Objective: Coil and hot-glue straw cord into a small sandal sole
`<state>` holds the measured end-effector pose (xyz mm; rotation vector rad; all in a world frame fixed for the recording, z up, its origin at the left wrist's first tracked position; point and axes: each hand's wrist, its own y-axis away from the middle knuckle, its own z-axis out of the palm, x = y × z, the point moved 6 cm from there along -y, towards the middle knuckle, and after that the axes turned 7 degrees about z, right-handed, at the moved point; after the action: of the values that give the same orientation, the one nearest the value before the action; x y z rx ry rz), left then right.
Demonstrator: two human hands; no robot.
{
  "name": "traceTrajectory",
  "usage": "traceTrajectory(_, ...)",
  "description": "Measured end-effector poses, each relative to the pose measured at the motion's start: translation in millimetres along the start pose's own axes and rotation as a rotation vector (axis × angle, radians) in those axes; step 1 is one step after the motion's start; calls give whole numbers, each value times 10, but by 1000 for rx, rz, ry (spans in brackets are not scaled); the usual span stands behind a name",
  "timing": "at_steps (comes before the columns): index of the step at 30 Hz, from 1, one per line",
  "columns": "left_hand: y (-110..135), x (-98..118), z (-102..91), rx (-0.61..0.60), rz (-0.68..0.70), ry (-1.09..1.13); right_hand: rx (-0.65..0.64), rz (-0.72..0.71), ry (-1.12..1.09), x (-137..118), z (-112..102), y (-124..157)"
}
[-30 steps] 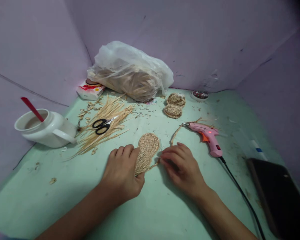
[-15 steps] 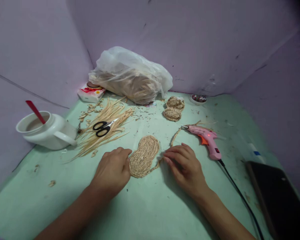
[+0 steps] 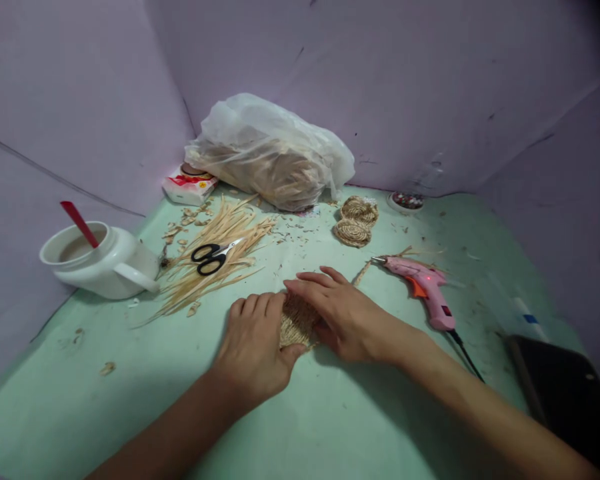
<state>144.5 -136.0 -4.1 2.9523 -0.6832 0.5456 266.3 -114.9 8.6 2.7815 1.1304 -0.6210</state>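
A sole-shaped piece of coiled braided straw (image 3: 296, 323) lies on the table between my hands, partly covered by them. My left hand (image 3: 255, 343) grips its left side, fingers along the far edge and thumb at the near edge. Over its right side arches my right hand (image 3: 343, 313), with the fingers on the far edge and the thumb low at the right. A loose tail of the braid (image 3: 363, 273) runs out beyond my right hand towards the nozzle of a pink glue gun (image 3: 423, 283).
Black-handled scissors (image 3: 213, 257) rest on loose straw strips (image 3: 180, 293). A white pot (image 3: 115, 260) with a red stick stands left. Behind are a plastic bag (image 3: 275, 153) and small coiled straw pieces (image 3: 355, 223). A dark phone-like slab (image 3: 560, 393) lies right, near the glue gun's cord (image 3: 467, 353).
My right hand has moved left from the braid tail onto the sole-shaped piece. My left hand has shifted right and closed on its side. The view has shifted slightly.
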Motion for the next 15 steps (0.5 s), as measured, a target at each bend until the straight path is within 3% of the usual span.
traceTrajectory(6, 3, -73, -9, -14, 45, 104, -116, -108, -36, -16, 1, -157)
traceTrajectory(15, -96, -80, 71, 171, -171, 68, -162, -126, -43, -28, -22, -277)
